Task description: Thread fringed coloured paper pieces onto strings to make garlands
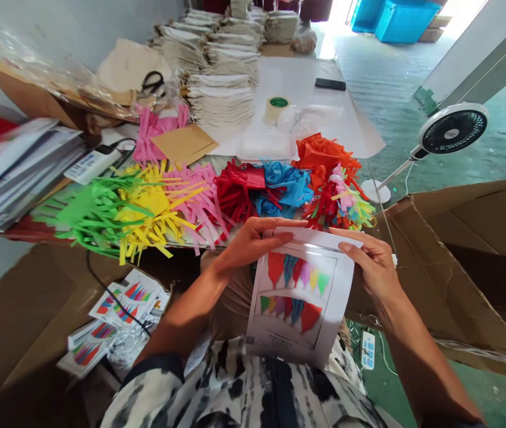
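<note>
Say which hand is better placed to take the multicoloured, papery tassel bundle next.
Probably the right hand: the multicoloured, papery tassel bundle lies just beyond it, while the left hand is farther left. Both hold the white, picture-printed rectangular piece.

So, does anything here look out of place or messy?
Yes: a black cable trails across the printed packets at lower left. Those packets lie jumbled at odd angles, unlike the neat pale stacks further back.

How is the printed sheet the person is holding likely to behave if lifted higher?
Probably floppy: the printed sheet curves along its length. Likely light, since it looks thin. Perhaps slippery, given the shiny strip near its top.
</note>
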`<state>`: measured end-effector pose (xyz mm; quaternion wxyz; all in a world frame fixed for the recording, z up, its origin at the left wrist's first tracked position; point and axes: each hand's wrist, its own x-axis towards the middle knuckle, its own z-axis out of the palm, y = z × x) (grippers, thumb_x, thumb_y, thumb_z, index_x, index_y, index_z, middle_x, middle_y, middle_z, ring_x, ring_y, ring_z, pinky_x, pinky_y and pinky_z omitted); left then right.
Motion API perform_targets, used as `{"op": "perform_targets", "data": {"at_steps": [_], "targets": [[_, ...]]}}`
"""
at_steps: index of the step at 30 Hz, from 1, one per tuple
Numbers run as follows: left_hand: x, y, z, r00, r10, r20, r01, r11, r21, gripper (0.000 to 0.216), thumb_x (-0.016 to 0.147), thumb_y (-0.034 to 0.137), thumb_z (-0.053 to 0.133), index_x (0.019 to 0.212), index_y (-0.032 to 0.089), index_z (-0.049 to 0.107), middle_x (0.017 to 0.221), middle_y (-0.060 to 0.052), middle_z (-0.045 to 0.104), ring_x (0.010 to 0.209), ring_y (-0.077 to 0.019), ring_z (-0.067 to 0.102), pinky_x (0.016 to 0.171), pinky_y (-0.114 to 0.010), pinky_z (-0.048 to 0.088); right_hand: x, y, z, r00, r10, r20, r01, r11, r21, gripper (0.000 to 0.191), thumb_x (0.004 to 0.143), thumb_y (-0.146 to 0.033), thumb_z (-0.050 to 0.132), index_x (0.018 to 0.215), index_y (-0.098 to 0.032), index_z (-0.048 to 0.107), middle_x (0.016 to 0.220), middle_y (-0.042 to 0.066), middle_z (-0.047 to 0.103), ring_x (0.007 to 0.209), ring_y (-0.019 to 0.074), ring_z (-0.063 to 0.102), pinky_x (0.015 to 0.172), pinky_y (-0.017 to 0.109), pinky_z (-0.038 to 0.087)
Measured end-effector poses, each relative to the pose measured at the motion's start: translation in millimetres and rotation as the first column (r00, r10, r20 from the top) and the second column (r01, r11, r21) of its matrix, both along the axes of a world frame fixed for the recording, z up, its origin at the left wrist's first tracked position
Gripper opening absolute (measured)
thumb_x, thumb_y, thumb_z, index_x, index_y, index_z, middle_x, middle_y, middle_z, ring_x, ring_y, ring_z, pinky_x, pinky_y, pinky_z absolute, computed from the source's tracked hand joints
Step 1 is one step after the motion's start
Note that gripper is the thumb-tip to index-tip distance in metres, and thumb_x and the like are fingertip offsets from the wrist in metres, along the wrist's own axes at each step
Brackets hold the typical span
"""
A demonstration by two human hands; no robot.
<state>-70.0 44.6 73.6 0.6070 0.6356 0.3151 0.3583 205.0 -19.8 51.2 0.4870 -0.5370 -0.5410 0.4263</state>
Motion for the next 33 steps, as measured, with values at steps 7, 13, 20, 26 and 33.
{"op": "perform_targets", "data": {"at_steps": [7, 13, 20, 26, 33], "targets": [[-2, -4, -4.1, 0.998, 0.049, 0.026, -0.049, 0.999, -0.011, 0.033, 0.089, 0.042, 0.082, 0.116, 0.024, 0.084, 0.111, -0.010, 0.083, 0.100, -0.0223, 0.077, 0.085, -0.029, 0.058, -6, -5, -5.8, 0.997, -0.074, 0.026, 0.072, 0.993, 0.089, 0.018, 0.088, -0.040, 0.077, 0.101, -0.033, 0.087, 0.100, 0.003, 0.084, 0.087, 0.0248, 0.076, 0.072, 0.035, 0.056], [-6, -9, -0.7, 0.995, 0.040, 0.087, -0.036, 0.999, -0.041, 0.021, 0.090, 0.037, 0.081, 0.108, 0.028, 0.086, 0.109, -0.008, 0.084, 0.101, -0.0212, 0.078, 0.087, -0.029, 0.059, -8, -7, 3.6, 0.999, -0.015, 0.051, 0.009, 0.992, 0.126, 0.015, 0.091, -0.036, 0.075, 0.099, -0.035, 0.087, 0.098, 0.002, 0.084, 0.089, 0.0250, 0.077, 0.079, 0.037, 0.058], [-9, -15, 0.5, 0.995, 0.033, 0.093, -0.024, 0.995, -0.095, 0.019, 0.087, 0.038, 0.083, 0.096, 0.023, 0.088, 0.099, -0.010, 0.084, 0.096, -0.0250, 0.079, 0.084, -0.033, 0.061, -2, -9, 5.8, 0.991, 0.095, 0.089, -0.108, 0.984, 0.144, 0.018, 0.092, -0.038, 0.072, 0.094, -0.032, 0.088, 0.091, 0.004, 0.084, 0.078, 0.0244, 0.076, 0.066, 0.034, 0.056], [-5, -9, 34.0, 0.997, 0.006, -0.072, -0.004, 1.000, 0.028, 0.023, 0.087, 0.038, 0.083, 0.101, 0.020, 0.086, 0.092, -0.007, 0.082, 0.078, -0.0158, 0.072, 0.066, -0.024, 0.053, -11, -12, 23.2, 0.992, 0.000, 0.124, -0.024, 0.981, 0.194, 0.013, 0.093, -0.035, 0.076, 0.101, -0.037, 0.086, 0.098, 0.001, 0.083, 0.086, 0.0233, 0.076, 0.073, 0.034, 0.057], [17, 8, 48.5, 0.965, -0.199, -0.168, 0.222, 0.966, 0.131, 0.023, 0.090, 0.034, 0.077, 0.105, 0.019, 0.086, 0.097, -0.006, 0.084, 0.080, -0.0167, 0.072, 0.070, -0.025, 0.054, -25, -8, 47.6, 0.961, 0.046, 0.273, -0.090, 0.985, 0.149, 0.029, 0.094, -0.038, 0.076, 0.122, -0.038, 0.080, 0.118, 0.001, 0.081, 0.091, 0.0225, 0.076, 0.074, 0.034, 0.059]]}}
